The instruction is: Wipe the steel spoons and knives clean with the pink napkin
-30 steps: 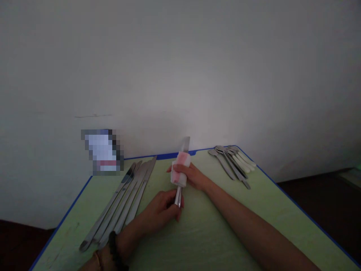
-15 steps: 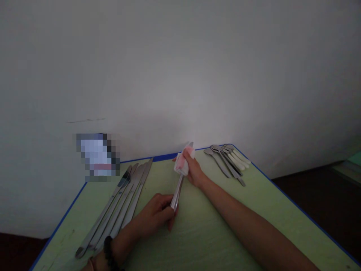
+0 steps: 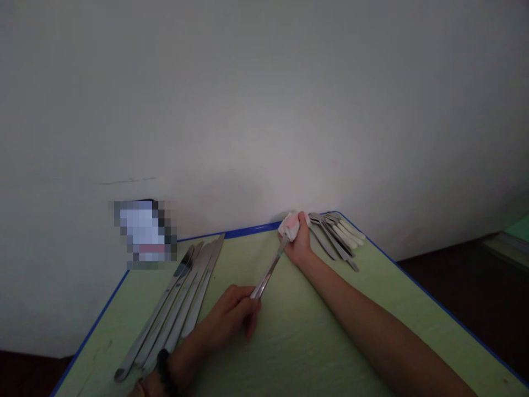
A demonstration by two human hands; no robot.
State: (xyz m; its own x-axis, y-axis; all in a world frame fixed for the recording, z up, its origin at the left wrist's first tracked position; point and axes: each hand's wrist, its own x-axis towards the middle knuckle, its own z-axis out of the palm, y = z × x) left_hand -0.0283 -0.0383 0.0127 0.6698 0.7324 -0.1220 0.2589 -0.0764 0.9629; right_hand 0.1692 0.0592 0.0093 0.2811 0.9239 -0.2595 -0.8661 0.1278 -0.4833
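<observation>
My left hand (image 3: 237,311) is closed around the handle end of a silver table knife (image 3: 270,274), which slants up and away to the right above the table. My right hand (image 3: 301,241) is closed on a small white and pink cloth (image 3: 292,225), wrapped about the far part of the knife. The cloth hides most of the blade. To the left of my left hand, several table knives (image 3: 182,306) lie side by side, handles toward me. Just beyond my right hand is a group of spoons (image 3: 330,234), some with white handles.
The green table (image 3: 289,342) has a blue edge and stands against a pale wall (image 3: 264,110). At its back left, a phone-like object (image 3: 144,231), blurred out, leans on the wall. A dark floor (image 3: 446,286) shows at the right.
My right hand and the cloth have moved a little to the right, and the knife now leans further right. My left hand has stayed nearly in place, still holding the handle.
</observation>
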